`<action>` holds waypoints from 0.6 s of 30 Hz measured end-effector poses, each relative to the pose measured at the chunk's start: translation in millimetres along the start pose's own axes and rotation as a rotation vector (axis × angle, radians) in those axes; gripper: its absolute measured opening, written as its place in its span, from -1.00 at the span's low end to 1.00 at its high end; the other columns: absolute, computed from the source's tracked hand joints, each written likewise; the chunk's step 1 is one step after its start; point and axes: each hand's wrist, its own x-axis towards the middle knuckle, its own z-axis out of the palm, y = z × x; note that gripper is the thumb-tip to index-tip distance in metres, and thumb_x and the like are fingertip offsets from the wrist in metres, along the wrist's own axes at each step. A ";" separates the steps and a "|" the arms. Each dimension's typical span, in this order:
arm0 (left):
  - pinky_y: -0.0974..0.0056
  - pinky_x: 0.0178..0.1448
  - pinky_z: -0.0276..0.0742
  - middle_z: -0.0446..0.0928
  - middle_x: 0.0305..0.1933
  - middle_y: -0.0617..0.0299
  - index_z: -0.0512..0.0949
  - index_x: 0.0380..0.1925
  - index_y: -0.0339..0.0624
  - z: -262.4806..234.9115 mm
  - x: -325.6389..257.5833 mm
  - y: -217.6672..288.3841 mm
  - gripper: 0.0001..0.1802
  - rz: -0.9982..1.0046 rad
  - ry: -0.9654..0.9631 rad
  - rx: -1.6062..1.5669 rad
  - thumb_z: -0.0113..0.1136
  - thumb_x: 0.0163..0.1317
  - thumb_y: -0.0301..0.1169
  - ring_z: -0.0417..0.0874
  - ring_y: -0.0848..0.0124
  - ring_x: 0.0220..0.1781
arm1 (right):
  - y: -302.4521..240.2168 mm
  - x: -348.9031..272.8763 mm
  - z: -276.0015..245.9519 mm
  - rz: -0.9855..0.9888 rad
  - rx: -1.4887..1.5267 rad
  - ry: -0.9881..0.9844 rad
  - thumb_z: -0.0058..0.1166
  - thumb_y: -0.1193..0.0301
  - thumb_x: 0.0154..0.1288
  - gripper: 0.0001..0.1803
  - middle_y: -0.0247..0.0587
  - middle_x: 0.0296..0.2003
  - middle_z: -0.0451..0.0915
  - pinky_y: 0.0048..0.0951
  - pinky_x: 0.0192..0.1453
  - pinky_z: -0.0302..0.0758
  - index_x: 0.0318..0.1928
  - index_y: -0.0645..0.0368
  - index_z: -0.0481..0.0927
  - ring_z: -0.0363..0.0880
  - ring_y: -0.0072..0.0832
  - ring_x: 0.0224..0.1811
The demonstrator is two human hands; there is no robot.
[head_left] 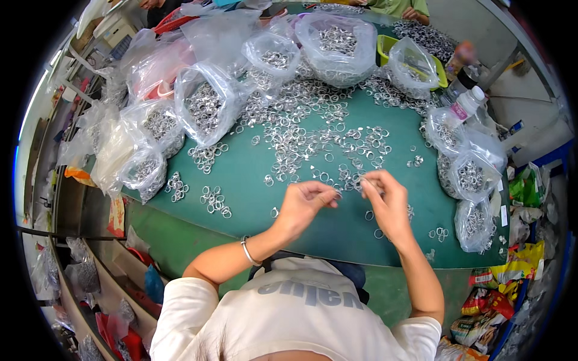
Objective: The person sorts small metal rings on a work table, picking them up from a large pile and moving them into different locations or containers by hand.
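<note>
Many small silver metal rings [292, 141] lie spread in a loose heap on the green table [241, 174]. My left hand [306, 206] is over the table's near part, its thumb and fingertips pinched on a tiny silvery piece that looks like a ring. Level with it, my right hand [387, 203] is also closed in a pinch, at the near edge of the heap. Whatever sits between its fingertips is too small to tell from the rings behind. The two hands face each other, a short gap apart. Small clusters of rings [215, 200] lie to the left.
Open clear plastic bags of rings [206, 108] line the left and far sides, with more bags [472, 174] at the right. A white bottle [468, 102] and a yellow-green basket [442, 77] stand at the far right. Another person's hand [414, 14] is across the table.
</note>
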 end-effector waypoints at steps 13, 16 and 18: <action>0.30 -0.02 0.52 0.47 -0.09 0.12 0.60 -0.26 -0.25 14.7 46.8 -24.7 -0.77 0.470 -0.065 0.613 0.28 0.03 -0.64 0.56 0.31 -0.09 | 44.4 18.4 8.0 0.584 0.957 -0.295 -0.11 0.33 0.44 -0.74 -0.36 -0.37 0.47 -0.55 -0.38 0.36 -0.05 0.24 0.53 0.38 -0.61 -0.45; 0.23 0.06 0.47 0.42 -0.09 0.12 0.59 -0.28 -0.21 31.1 68.7 -21.7 -0.77 0.527 -0.160 0.704 0.32 0.00 -0.59 0.51 0.22 -0.01 | 54.4 15.9 -14.6 0.563 0.942 -0.292 -0.10 0.34 0.44 -0.73 -0.33 -0.33 0.47 -0.55 -0.35 0.37 -0.03 0.26 0.50 0.40 -0.60 -0.40; 0.16 0.13 0.40 0.42 -0.01 0.07 0.50 -0.15 -0.23 35.2 84.9 -23.2 -0.64 0.523 -0.252 0.709 0.32 0.00 -0.55 0.43 0.12 0.10 | 76.3 14.0 -38.5 0.512 0.853 -0.277 -0.09 0.35 0.43 -0.74 -0.33 -0.34 0.48 -0.56 -0.36 0.37 -0.01 0.25 0.48 0.40 -0.59 -0.41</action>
